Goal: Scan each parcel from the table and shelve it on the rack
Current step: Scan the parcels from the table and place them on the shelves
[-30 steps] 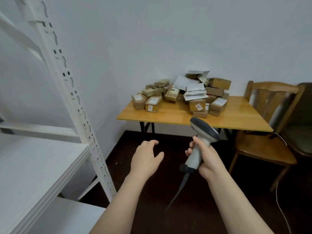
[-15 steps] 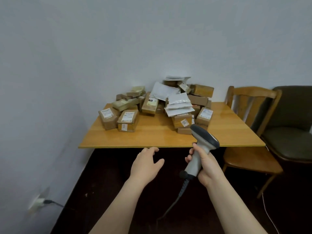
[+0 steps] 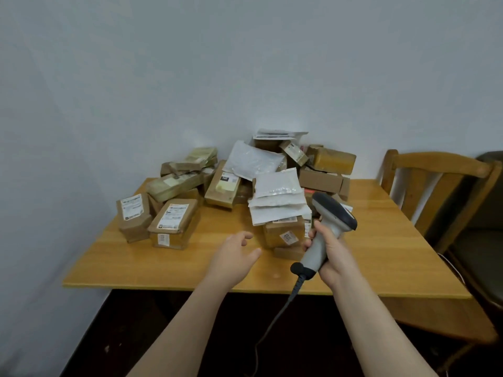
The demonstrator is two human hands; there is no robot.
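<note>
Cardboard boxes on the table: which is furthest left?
The brown box with a white label on top, at the left end of the table. The longer labelled box and all the rest lie to its right.

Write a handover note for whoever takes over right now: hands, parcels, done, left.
Left hand: open, empty, hovering over the table just short of the parcels.
Right hand: grips the corded scanner by its handle.
Parcels: brown boxes and white mailers heaped at the table's back, two labelled boxes at front left.
Done: cannot tell; rack not in view.
Left: pick a parcel, scan, shelve; repeat for the heap.
</note>
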